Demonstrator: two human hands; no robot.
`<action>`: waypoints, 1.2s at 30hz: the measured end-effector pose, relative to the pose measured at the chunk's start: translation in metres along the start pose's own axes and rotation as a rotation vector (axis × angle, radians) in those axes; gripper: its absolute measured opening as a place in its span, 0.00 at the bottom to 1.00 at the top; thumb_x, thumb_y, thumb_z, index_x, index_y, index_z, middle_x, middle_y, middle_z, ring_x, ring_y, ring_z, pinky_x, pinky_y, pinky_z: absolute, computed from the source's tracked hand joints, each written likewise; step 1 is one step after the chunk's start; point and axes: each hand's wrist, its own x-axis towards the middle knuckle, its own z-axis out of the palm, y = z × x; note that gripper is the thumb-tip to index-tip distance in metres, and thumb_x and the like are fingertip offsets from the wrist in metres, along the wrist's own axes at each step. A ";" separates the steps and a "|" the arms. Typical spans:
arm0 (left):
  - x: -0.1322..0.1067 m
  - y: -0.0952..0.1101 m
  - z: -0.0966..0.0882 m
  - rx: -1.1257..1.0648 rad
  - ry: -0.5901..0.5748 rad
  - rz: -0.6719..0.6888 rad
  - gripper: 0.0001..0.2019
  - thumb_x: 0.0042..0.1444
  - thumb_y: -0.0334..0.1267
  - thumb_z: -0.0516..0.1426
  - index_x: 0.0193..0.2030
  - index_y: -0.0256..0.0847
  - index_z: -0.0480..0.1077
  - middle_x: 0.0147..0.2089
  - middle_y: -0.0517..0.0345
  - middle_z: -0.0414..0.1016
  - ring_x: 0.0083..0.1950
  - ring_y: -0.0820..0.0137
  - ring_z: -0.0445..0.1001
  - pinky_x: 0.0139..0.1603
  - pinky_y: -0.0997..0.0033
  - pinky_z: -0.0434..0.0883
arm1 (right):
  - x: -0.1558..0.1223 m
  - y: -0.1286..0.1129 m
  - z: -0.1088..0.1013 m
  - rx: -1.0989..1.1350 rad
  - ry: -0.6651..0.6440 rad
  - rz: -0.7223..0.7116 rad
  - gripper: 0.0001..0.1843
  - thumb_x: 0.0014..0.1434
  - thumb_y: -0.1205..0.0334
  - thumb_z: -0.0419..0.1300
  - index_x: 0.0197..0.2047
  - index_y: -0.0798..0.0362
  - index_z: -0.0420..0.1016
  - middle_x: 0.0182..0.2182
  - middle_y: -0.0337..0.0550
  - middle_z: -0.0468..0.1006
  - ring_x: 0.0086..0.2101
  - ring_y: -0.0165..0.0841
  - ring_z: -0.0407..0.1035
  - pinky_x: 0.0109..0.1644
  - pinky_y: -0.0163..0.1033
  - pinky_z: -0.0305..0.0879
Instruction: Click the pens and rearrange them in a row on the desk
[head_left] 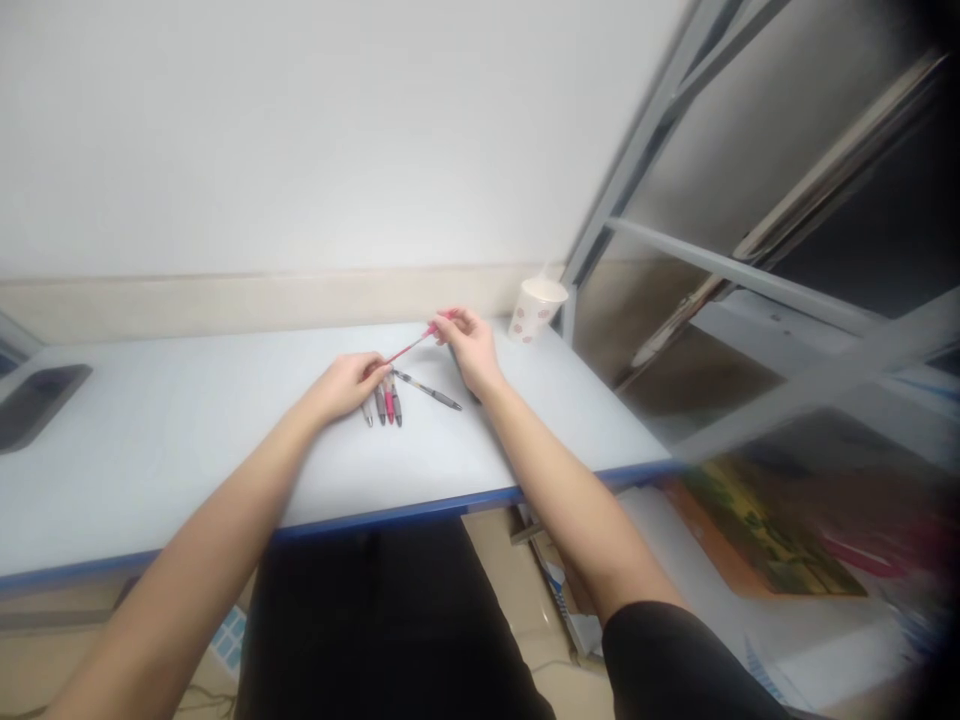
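Observation:
A slim red pen (411,346) with a pink grip stretches slantwise between my two hands, above the table. My right hand (471,350) pinches it at the pink upper end. At its lower end the fingers of my left hand (352,382) are closed, resting over the tops of several pens. Those pens (389,403), with grey, pink and clear grips, lie side by side and point toward me. One pen with a dark grey grip (431,391) lies apart at an angle, between my hands. Something dark shows partly under my right wrist; I cannot make it out.
A white paper cup (536,308) with reddish spots stands at the back right of the white table (187,440). A dark tray-like object (39,405) lies at the left. A metal rack (637,150) rises along the right side, and the wall borders the back.

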 end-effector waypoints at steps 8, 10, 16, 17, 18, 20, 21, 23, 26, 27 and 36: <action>0.001 0.004 0.000 -0.001 -0.020 -0.020 0.16 0.70 0.47 0.52 0.42 0.41 0.77 0.34 0.52 0.81 0.34 0.62 0.75 0.40 0.63 0.67 | 0.000 -0.001 -0.001 0.058 0.017 -0.002 0.18 0.54 0.49 0.72 0.40 0.51 0.77 0.32 0.41 0.82 0.31 0.31 0.71 0.42 0.40 0.71; 0.001 0.004 -0.001 -0.006 -0.024 -0.028 0.16 0.69 0.48 0.52 0.42 0.41 0.77 0.35 0.52 0.81 0.34 0.62 0.75 0.41 0.63 0.67 | 0.002 0.002 -0.004 0.045 0.004 0.007 0.18 0.54 0.48 0.72 0.40 0.51 0.77 0.33 0.41 0.83 0.31 0.31 0.71 0.43 0.41 0.71; 0.001 0.005 -0.002 0.008 -0.035 -0.057 0.18 0.69 0.51 0.51 0.41 0.42 0.77 0.34 0.53 0.80 0.34 0.61 0.74 0.40 0.63 0.66 | 0.007 0.011 -0.009 0.061 -0.031 0.057 0.20 0.53 0.46 0.74 0.40 0.50 0.76 0.33 0.42 0.83 0.32 0.31 0.72 0.43 0.40 0.72; 0.001 0.005 -0.003 0.009 -0.037 -0.061 0.18 0.69 0.51 0.51 0.41 0.42 0.77 0.34 0.54 0.80 0.34 0.61 0.74 0.39 0.63 0.66 | 0.007 0.011 -0.008 0.070 -0.043 0.059 0.20 0.53 0.46 0.74 0.40 0.51 0.77 0.34 0.42 0.84 0.32 0.30 0.72 0.43 0.40 0.72; 0.001 0.006 -0.003 0.010 -0.041 -0.064 0.18 0.69 0.51 0.51 0.40 0.42 0.77 0.34 0.54 0.80 0.34 0.61 0.74 0.39 0.63 0.66 | 0.006 0.010 -0.007 0.074 -0.051 0.056 0.20 0.53 0.46 0.74 0.41 0.51 0.77 0.34 0.42 0.84 0.32 0.30 0.72 0.43 0.40 0.72; 0.001 0.007 -0.003 0.011 -0.051 -0.068 0.18 0.69 0.51 0.51 0.40 0.42 0.77 0.33 0.54 0.80 0.33 0.61 0.74 0.39 0.63 0.66 | 0.004 0.009 -0.004 0.072 -0.043 0.044 0.20 0.53 0.46 0.74 0.40 0.51 0.77 0.34 0.41 0.83 0.32 0.30 0.72 0.42 0.40 0.72; 0.001 0.007 -0.003 0.010 -0.053 -0.070 0.18 0.69 0.51 0.51 0.40 0.42 0.77 0.33 0.54 0.80 0.33 0.61 0.74 0.39 0.63 0.66 | 0.002 0.007 -0.002 0.067 -0.031 0.041 0.21 0.53 0.45 0.74 0.39 0.50 0.77 0.33 0.41 0.82 0.32 0.30 0.71 0.42 0.40 0.71; 0.001 0.007 -0.002 0.008 -0.054 -0.075 0.18 0.69 0.50 0.51 0.39 0.42 0.77 0.33 0.55 0.79 0.33 0.62 0.73 0.38 0.63 0.66 | 0.000 0.005 0.000 0.052 -0.020 0.044 0.21 0.52 0.44 0.74 0.38 0.50 0.76 0.33 0.40 0.81 0.32 0.30 0.71 0.42 0.40 0.72; 0.001 0.006 -0.002 0.004 -0.049 -0.076 0.18 0.70 0.50 0.52 0.39 0.42 0.77 0.31 0.55 0.79 0.31 0.62 0.73 0.37 0.64 0.66 | -0.003 0.002 0.001 0.019 -0.038 0.063 0.21 0.54 0.43 0.73 0.38 0.50 0.75 0.34 0.41 0.81 0.33 0.31 0.71 0.44 0.41 0.72; 0.001 0.006 -0.002 0.003 -0.045 -0.075 0.18 0.70 0.50 0.52 0.39 0.42 0.77 0.31 0.55 0.79 0.31 0.63 0.73 0.36 0.64 0.66 | -0.003 0.001 0.001 0.008 -0.041 0.067 0.21 0.54 0.43 0.73 0.38 0.50 0.75 0.34 0.42 0.81 0.33 0.31 0.71 0.44 0.41 0.72; 0.001 0.006 -0.002 -0.006 -0.019 -0.076 0.18 0.69 0.49 0.53 0.41 0.40 0.79 0.29 0.56 0.77 0.29 0.65 0.71 0.35 0.65 0.66 | -0.001 0.005 -0.002 0.053 -0.022 0.085 0.19 0.55 0.46 0.73 0.38 0.50 0.75 0.33 0.42 0.81 0.32 0.31 0.71 0.44 0.40 0.72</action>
